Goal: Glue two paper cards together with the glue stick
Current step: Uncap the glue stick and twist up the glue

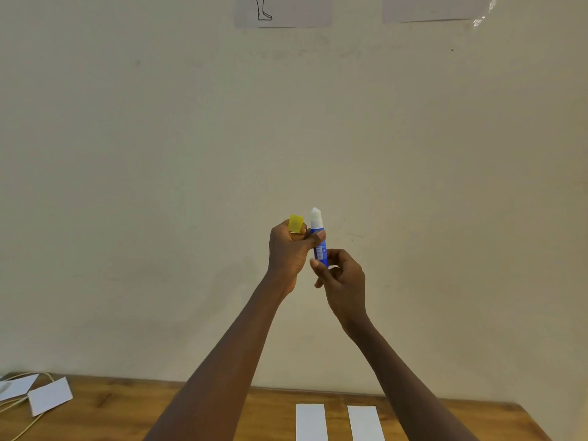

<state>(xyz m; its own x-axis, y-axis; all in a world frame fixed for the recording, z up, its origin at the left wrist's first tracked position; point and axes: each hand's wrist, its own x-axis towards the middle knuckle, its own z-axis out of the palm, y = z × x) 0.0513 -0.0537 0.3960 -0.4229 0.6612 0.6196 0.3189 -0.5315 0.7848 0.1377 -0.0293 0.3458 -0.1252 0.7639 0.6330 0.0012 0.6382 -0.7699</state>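
Both hands are raised in front of the cream wall, well above the tabletop.

Left hand: curled closed, yellow cap pinched near the fingertips and poking out the top of the fist. Its thumb reaches across and touches the upper part of the glue stick.

Right hand: fingers wrapped around the lower end of the glue stick, closed grip on the base. It sits just below and to the right of the left hand, with the two nearly touching.

Glue stick: blue barrel, roughly upright, slightly tilted. It is uncapped, and the white glue tip stands exposed above both hands, right next to the cap.

Two white paper cards lie flat on the tabletop, well below the hands, side by side with a gap of bare wood between them. The left card is about straight under the hands and the right card is just right of it, between the forearms; the lower ends of both are cut off by the frame edge.

Far down-left of the hands: two more white cards, loosely overlapping, lying on a pale yellow cable.

High above the hands: two sheets taped to the wall, the left sheet with a line drawing of a leg and foot, the right sheet with no readable content.
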